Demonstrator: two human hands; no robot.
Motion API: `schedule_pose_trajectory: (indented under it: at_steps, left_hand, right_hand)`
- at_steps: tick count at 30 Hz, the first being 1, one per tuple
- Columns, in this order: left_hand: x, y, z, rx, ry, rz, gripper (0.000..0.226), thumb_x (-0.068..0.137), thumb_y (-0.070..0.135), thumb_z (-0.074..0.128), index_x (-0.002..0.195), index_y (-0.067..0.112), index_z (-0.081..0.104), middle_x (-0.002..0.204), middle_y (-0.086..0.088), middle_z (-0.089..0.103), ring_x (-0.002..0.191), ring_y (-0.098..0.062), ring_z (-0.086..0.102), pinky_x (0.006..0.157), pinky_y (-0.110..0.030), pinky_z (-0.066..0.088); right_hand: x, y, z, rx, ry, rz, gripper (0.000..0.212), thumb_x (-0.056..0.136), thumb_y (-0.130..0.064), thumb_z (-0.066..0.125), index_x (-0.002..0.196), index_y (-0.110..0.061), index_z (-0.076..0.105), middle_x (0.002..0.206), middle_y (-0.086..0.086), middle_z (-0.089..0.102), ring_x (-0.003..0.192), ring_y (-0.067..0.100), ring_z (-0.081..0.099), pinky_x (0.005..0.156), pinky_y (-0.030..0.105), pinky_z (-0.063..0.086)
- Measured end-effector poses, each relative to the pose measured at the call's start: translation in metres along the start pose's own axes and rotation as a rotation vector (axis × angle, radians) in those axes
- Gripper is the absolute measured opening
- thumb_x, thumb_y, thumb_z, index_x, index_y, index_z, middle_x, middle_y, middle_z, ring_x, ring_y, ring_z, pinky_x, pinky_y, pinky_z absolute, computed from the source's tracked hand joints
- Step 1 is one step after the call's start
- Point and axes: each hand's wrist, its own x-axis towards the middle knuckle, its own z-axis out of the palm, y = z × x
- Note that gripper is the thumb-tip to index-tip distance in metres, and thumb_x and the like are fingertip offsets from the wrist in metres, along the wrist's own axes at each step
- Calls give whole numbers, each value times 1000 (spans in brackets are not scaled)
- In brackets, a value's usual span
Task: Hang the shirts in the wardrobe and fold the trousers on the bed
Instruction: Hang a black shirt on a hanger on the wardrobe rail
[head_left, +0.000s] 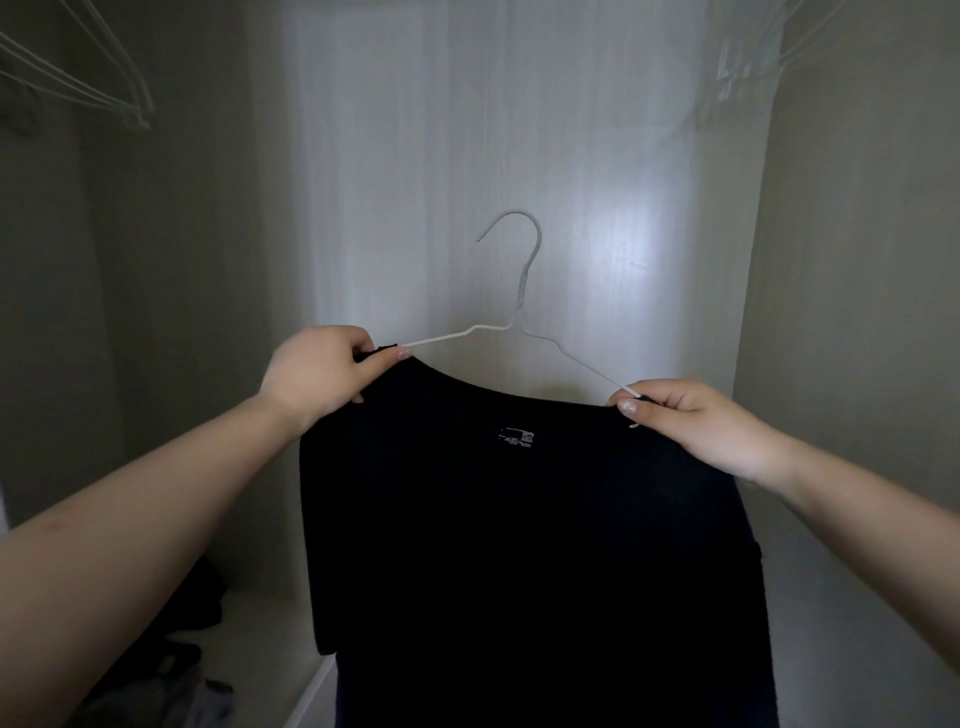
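Fingers (401, 355) of both hands pinch a black knit shirt (530, 545) closed onto a thin white wire hanger (519, 291).

We see a plain black shirt (530, 545), no pattern, with a small white printed label (518, 435) inside the neck. Wire hanger (514, 317) is white. Wardrobe back panel (467, 156) is pale whitish-grey with faint vertical grain. Spare hangers (78, 78) top left look white. Dark clothes (171, 670) bottom left, one greyish patch.
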Motion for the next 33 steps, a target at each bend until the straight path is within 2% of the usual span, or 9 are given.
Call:
schedule_pose_trajectory:
  at_steps: [4,7,10,12,14,20,25,30,33]
  left_hand:
    - [-2,-8,-4,68,-31,-42,68,69,88,32,68,26,60,44,14,61,50,0,60,59,-27,50]
    - [-5,-8,-4,46,-87,-86,63,73,84,35,72,27,61,48,12,63,56,-3,63,65,-30,53]
    - [-6,3,-6,-109,-75,-71,37,83,64,54,93,30,64,87,13,70,72,-6,66,81,-34,52]
    - [-7,19,-6,-224,-23,-34,37,86,50,61,115,27,61,115,10,57,86,-9,62,84,-26,44]
    - [-14,43,-5,-406,5,-37,41,87,40,64,123,24,56,123,5,44,92,-7,59,85,-18,38]
    - [-42,96,7,-905,-194,-247,33,91,43,58,108,17,67,108,-2,67,108,-20,62,98,-33,46]
    - [-42,102,-23,-1181,-217,-375,12,90,31,63,89,19,67,58,8,63,60,-9,62,58,-19,50]
    - [-43,83,-52,-1204,-186,-447,17,92,17,61,108,16,65,86,-6,55,78,-15,52,66,-23,49]
    - [-44,70,-63,-1230,-115,-492,19,92,14,59,110,14,67,102,0,63,100,-10,59,71,-16,52]
  right_hand:
    - [-1,-3,3,65,3,33,31,89,-33,55,95,-8,71,91,13,67,86,9,59,88,27,40]
    - [1,-6,8,173,6,63,30,79,-44,58,89,-21,74,86,0,69,83,5,61,83,20,44]
    - [3,-11,15,263,13,87,17,83,-38,60,76,-28,70,70,-12,64,65,-1,59,64,11,43]
    - [6,-17,24,343,17,108,20,90,-31,59,73,-28,68,65,-11,62,57,1,57,56,11,43]
    - [10,-29,35,442,10,156,22,92,-30,58,73,-27,67,66,-5,61,55,6,57,53,16,46]
    - [20,-76,82,794,-53,188,15,93,-20,55,84,-17,66,69,0,66,60,11,63,54,20,49]
    - [29,-108,115,740,-68,85,6,94,-16,54,96,-11,58,77,2,65,69,11,63,64,23,48]
    - [31,-121,142,779,-140,-61,11,84,-26,65,95,-27,67,89,6,59,85,17,55,77,31,41]
    - [32,-123,159,754,-182,-125,44,67,-44,70,111,-38,66,101,-8,64,97,5,60,90,21,44]
